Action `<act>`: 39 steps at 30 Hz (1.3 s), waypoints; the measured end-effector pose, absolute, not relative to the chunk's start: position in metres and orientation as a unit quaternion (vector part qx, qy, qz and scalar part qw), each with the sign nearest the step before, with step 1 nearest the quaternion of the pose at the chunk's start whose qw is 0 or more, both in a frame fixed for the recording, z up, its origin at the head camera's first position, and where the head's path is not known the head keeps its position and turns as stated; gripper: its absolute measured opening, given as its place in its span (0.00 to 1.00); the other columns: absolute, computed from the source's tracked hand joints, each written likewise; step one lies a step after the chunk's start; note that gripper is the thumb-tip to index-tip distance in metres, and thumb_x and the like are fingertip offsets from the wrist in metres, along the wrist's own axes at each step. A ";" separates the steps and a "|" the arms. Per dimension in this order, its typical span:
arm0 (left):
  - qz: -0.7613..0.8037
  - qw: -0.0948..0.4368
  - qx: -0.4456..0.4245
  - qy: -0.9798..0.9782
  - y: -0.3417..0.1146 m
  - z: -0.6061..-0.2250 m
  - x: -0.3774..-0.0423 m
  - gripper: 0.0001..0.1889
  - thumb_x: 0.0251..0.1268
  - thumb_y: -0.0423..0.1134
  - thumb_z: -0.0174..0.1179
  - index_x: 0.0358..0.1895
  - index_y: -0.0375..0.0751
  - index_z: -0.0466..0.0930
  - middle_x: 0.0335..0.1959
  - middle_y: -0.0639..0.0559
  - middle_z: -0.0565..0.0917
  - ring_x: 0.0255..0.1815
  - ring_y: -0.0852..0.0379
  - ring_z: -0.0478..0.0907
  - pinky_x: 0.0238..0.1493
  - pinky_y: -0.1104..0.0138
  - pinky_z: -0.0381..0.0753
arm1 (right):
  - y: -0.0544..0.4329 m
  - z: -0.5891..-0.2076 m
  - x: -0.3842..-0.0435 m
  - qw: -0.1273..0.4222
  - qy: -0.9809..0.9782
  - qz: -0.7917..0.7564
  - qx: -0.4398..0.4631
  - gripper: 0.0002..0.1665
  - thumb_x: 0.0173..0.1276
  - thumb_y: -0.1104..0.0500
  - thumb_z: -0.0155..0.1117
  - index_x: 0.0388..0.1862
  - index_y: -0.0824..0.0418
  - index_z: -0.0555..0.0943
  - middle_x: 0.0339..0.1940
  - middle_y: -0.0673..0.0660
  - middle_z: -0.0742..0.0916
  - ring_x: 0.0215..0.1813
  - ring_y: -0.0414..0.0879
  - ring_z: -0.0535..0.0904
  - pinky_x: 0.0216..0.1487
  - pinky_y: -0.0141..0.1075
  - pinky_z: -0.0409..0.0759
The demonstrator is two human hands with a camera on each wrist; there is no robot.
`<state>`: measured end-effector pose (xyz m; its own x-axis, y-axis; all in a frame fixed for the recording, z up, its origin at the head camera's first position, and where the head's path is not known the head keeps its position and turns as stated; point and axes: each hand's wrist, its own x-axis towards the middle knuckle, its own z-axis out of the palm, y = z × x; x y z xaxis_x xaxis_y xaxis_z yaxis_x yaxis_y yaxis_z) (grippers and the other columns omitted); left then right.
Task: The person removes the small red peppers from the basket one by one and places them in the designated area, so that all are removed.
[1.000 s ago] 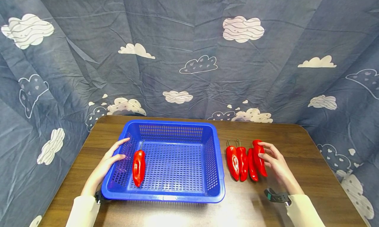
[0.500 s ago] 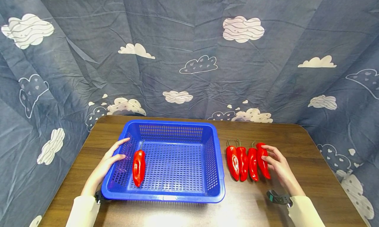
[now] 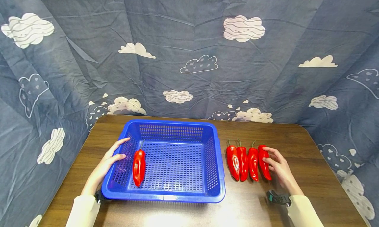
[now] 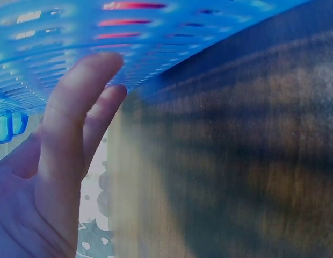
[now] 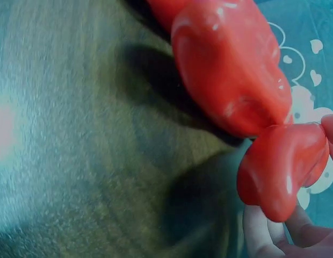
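My right hand (image 3: 279, 166) pinches a long red pepper (image 3: 264, 163) between thumb and fingers at the right end of a row. In the right wrist view this red pepper (image 5: 284, 166) is seen from its tip, with fingers below and to its right. Three more red peppers (image 3: 253, 164) lie side by side just left of it, green stems pointing away from me. At the left, my left hand (image 3: 103, 166) grips the left rim of a blue plastic basket (image 3: 163, 197). Fingers press along the basket's outer wall in the left wrist view. One red pepper (image 3: 138, 167) lies inside, near that wall.
The basket stands on a brown wooden table (image 3: 284, 135). A dark blue curtain (image 3: 189, 75) with white clouds hangs behind the table. Light glares off the table's front middle.
My right hand has shifted the held pepper slightly right and toward me, away from the neighbouring pepper, whose stem now shows. The left hand and basket have stayed put.
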<state>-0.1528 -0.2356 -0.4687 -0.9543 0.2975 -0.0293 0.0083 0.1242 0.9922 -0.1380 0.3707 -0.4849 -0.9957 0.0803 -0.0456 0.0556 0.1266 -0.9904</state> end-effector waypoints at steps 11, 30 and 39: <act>0.660 0.119 0.096 0.736 -0.235 -0.467 -0.151 0.30 0.70 0.32 0.46 0.74 0.49 0.54 0.70 0.37 0.56 0.58 0.46 0.69 0.45 0.57 0.78 | 0.371 -0.488 -0.138 0.012 -0.791 0.610 -0.049 0.20 0.70 0.66 0.55 0.60 0.64 0.69 0.43 0.49 0.78 0.40 0.35 0.78 0.37 0.30 0.79; 0.669 0.124 0.093 0.727 -0.234 -0.466 -0.151 0.30 0.71 0.32 0.46 0.74 0.48 0.53 0.70 0.36 0.56 0.56 0.43 0.70 0.44 0.54 0.79 | 0.377 -0.489 -0.137 0.024 -0.779 0.624 -0.061 0.17 0.70 0.66 0.56 0.56 0.60 0.73 0.43 0.47 0.78 0.39 0.33 0.78 0.38 0.28 0.79; 0.672 0.126 0.091 0.724 -0.233 -0.466 -0.150 0.30 0.70 0.32 0.46 0.74 0.47 0.53 0.69 0.35 0.56 0.56 0.44 0.69 0.44 0.53 0.79 | 0.376 -0.481 -0.140 0.055 -0.780 0.621 -0.054 0.16 0.70 0.68 0.53 0.56 0.64 0.72 0.43 0.43 0.80 0.39 0.34 0.80 0.37 0.28 0.79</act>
